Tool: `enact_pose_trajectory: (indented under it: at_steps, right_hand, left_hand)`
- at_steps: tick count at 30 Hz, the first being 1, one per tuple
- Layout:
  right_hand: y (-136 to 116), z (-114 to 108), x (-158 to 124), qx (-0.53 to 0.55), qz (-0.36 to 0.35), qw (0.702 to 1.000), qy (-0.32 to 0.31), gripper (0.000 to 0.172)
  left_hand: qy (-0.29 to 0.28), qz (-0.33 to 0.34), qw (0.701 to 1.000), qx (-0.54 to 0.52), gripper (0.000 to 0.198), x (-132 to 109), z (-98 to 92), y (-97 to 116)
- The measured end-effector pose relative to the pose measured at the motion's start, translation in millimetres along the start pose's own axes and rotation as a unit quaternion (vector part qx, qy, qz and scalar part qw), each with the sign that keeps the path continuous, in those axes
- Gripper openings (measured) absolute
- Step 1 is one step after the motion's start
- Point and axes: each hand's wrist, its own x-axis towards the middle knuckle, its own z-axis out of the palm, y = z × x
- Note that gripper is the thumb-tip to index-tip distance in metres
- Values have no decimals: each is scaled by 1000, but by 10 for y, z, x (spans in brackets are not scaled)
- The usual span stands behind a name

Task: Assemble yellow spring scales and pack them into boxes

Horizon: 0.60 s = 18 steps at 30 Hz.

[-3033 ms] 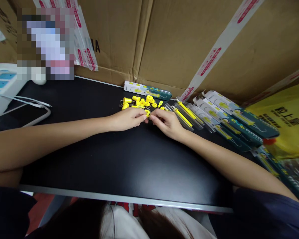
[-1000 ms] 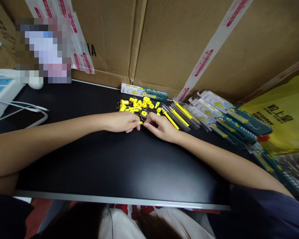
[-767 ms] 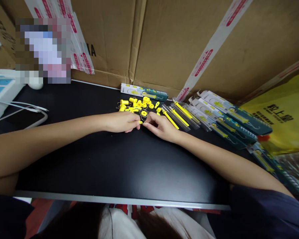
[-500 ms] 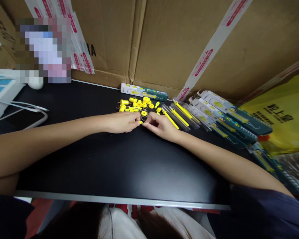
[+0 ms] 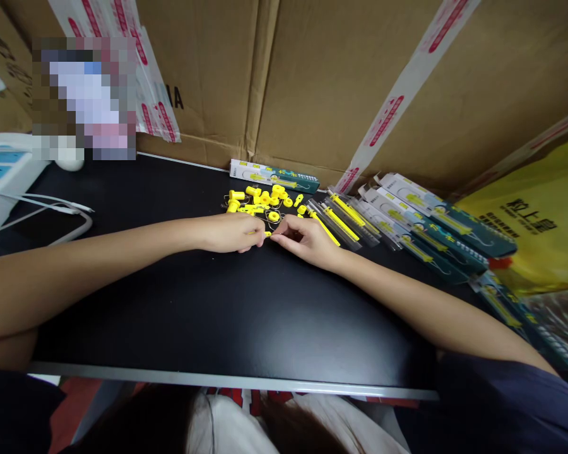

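Observation:
Both hands meet over the black table [image 5: 208,315], just in front of a heap of small yellow plastic parts [image 5: 265,198]. My left hand [image 5: 230,231] pinches a small yellow piece [image 5: 266,234] at its fingertips. My right hand [image 5: 305,241] is closed in a pinch against the same spot; what it holds is too small to make out. To the right of my right hand lie several clear tubes with yellow rods [image 5: 343,217].
Green and white packaged cards [image 5: 430,227] fan out at the right, one more pack [image 5: 274,173] lies behind the heap. Cardboard boxes [image 5: 312,82] wall the back. A yellow bag [image 5: 534,221] sits far right, a white power strip [image 5: 0,170] with cables far left.
Since three seconds ago both hands have drawn slightly toward me and lower on the table, staying pinched together. Over the last second they barely move.

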Motion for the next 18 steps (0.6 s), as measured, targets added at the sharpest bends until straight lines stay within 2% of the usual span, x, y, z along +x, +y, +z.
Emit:
enact_pose_trajectory:
  at_steps: [6, 12, 18]
  right_hand:
    - [20, 2, -1, -10, -2, 1000, 6, 23]
    - [17, 3, -1, -10, -6, 1000, 7, 25]
    - [30, 5, 1, -7, -2, 1000, -1, 19]
  left_hand:
    - [12, 11, 1000, -2, 30, 4, 25, -34]
    - [50, 40, 997, 37, 27, 21, 58, -23]
    - [62, 31, 996, 64, 28, 34, 92, -30]
